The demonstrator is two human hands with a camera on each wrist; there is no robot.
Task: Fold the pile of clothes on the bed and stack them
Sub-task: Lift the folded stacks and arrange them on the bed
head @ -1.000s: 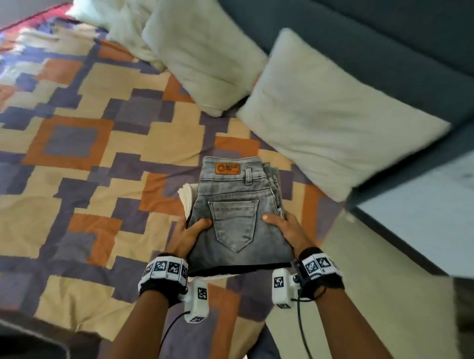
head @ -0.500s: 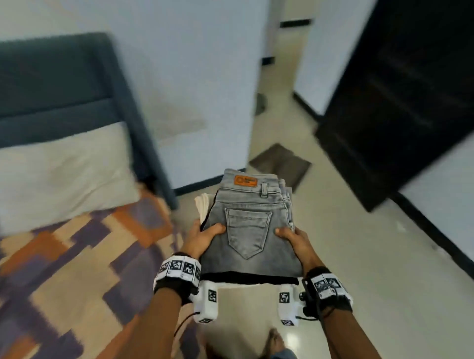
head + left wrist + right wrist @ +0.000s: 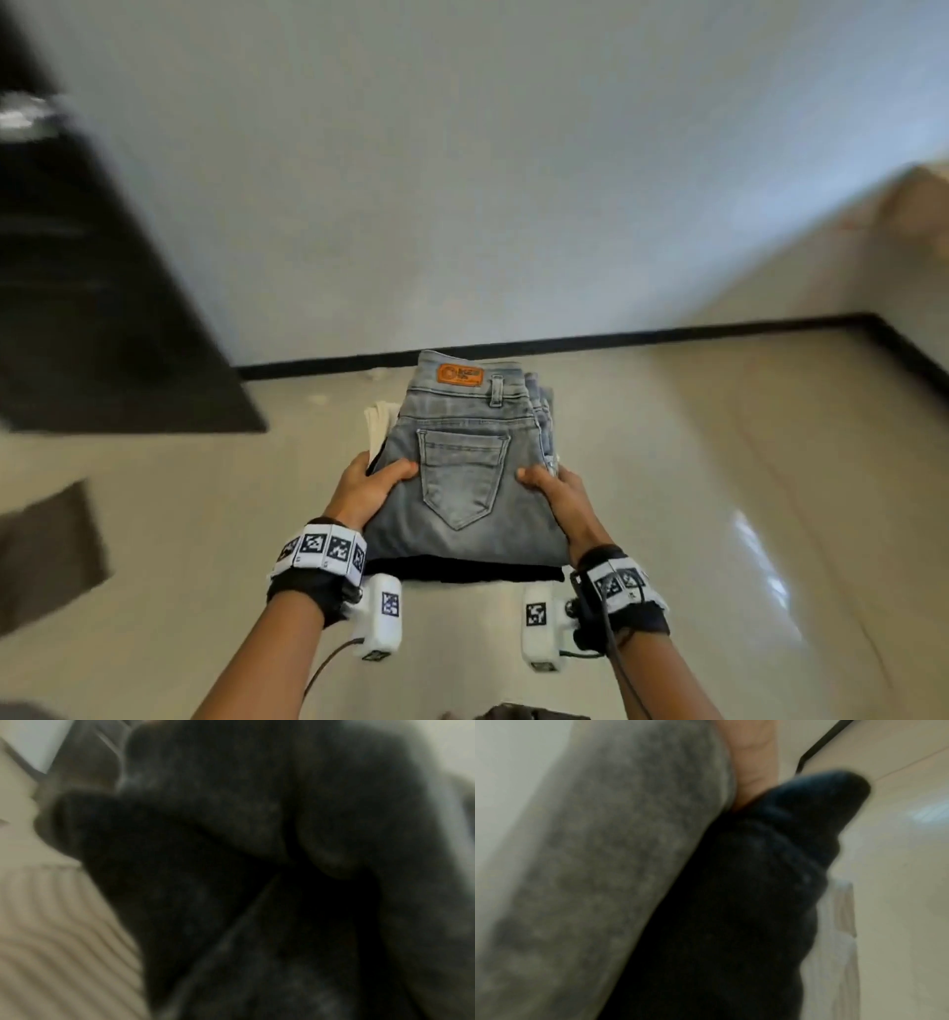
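Observation:
I carry a stack of folded clothes (image 3: pixel 462 462) in the air over the floor. Grey folded jeans (image 3: pixel 464 442) with an orange patch lie on top, a black garment (image 3: pixel 462 571) sits beneath, and a cream ribbed one (image 3: pixel 380 421) sticks out at the left. My left hand (image 3: pixel 372 488) grips the stack's left side, thumb on the jeans. My right hand (image 3: pixel 557 491) grips the right side the same way. The left wrist view is blurred, showing dark cloth (image 3: pixel 257 882) and cream ribbed fabric (image 3: pixel 51 933). The right wrist view shows grey denim (image 3: pixel 603 862) over black cloth (image 3: pixel 744 902).
A glossy beige tiled floor (image 3: pixel 719 488) lies below, bounded by a white wall (image 3: pixel 462 180) with a black skirting strip (image 3: pixel 565 342). A dark door or cabinet (image 3: pixel 92 308) stands at the left. A dark mat (image 3: pixel 46 555) lies on the floor at the left.
I have turned away from the bed with the stack held in both hands. The patterned bedspread and pillows have left the view; floor, wall and dark door now fill it. The grip is unchanged.

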